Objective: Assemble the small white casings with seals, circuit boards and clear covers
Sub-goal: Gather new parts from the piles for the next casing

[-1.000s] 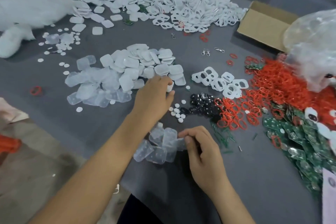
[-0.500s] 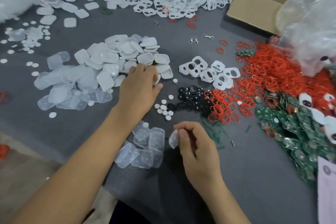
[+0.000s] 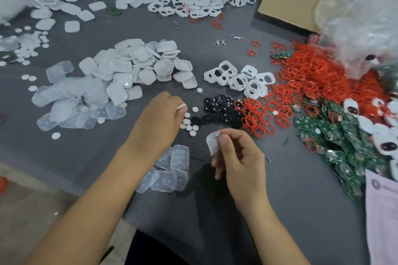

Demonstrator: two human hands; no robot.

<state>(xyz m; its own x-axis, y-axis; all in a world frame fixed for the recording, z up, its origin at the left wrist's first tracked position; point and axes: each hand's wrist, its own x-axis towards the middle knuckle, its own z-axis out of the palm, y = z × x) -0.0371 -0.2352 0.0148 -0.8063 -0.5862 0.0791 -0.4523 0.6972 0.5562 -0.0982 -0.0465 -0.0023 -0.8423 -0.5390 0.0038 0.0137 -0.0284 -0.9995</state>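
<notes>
Two hands work over the table [image 3: 290, 189]: the right hand [image 3: 241, 161] pinches a clear cover [image 3: 212, 142]; the left hand [image 3: 158, 120] curls over white discs [image 3: 189, 125], grip unclear. A bag [image 3: 361, 17] lies partly in the box [image 3: 286, 0].

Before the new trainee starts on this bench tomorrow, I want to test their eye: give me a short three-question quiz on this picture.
1. True or false: the right hand holds a green circuit board.
2. What lies just beside the left hand's fingertips? A) metal clips B) small white discs C) the cardboard box
3. Fill in: the heap of red rings lies on the ______ side of the table.

Key
1. False: its grip pinches a clear cover.
2. B
3. Right
</notes>
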